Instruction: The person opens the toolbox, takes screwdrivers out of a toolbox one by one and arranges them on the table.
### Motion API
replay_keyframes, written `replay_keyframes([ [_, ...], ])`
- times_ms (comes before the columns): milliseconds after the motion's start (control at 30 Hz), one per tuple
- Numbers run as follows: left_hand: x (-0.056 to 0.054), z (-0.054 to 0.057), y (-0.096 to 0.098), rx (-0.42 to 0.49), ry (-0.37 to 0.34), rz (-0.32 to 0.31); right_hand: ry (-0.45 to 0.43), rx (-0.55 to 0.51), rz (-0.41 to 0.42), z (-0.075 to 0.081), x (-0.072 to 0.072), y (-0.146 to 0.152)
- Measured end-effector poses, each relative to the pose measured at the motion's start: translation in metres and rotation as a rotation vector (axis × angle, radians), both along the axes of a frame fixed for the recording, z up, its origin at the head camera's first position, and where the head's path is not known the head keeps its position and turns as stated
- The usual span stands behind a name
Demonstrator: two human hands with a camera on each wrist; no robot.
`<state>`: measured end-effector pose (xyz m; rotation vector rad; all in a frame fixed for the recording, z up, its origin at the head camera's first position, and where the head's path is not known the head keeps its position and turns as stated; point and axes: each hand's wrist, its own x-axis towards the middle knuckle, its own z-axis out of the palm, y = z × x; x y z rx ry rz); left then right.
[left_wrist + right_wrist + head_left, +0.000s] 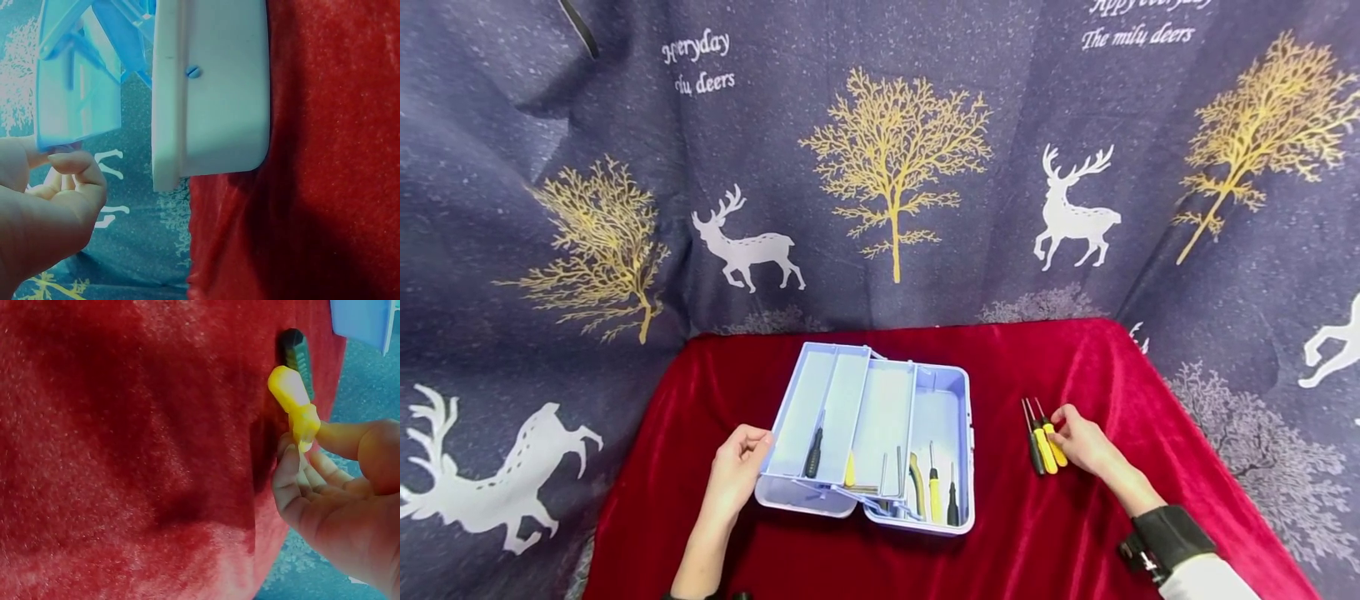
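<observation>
My left hand (733,467) pinches the left edge of the upper tray (805,400) of a light blue toolbox (940,412), which stands unfolded. In the left wrist view, thumb and index finger are at the tray's corner (81,125). On the red cloth right of the box lie a black-handled screwdriver (1036,458) and two yellow-handled ones, side by side, shafts pointing away. Thumb and fingers of my right hand (1081,440) pinch the rightmost yellow screwdriver (1057,451) near the top of its handle. The right wrist view shows that grip on the yellow handle (305,422) closely.
Inside the toolbox are a black screwdriver (814,454) in the upper tray, hex keys (899,471) in the middle tray, and pliers (917,483) with a yellow (935,498) and a black screwdriver (952,507) in the base. A patterned curtain (925,300) hangs behind the red-covered table.
</observation>
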<state>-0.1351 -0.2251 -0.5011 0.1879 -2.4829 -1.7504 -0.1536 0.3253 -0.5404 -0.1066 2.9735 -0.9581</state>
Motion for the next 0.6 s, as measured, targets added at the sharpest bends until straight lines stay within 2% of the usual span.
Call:
replay_keyframes([
  [267,0.0013,0.0011,0.0015,-0.002,0.008,-0.004,-0.029,0.016,-0.006,-0.0043,0.0009,0.0021],
  [600,-0.0002,0.0006,0.0003,-0.002,-0.006,0.000,-0.046,0.021,-0.040,0.0026,0.0006,0.0060],
])
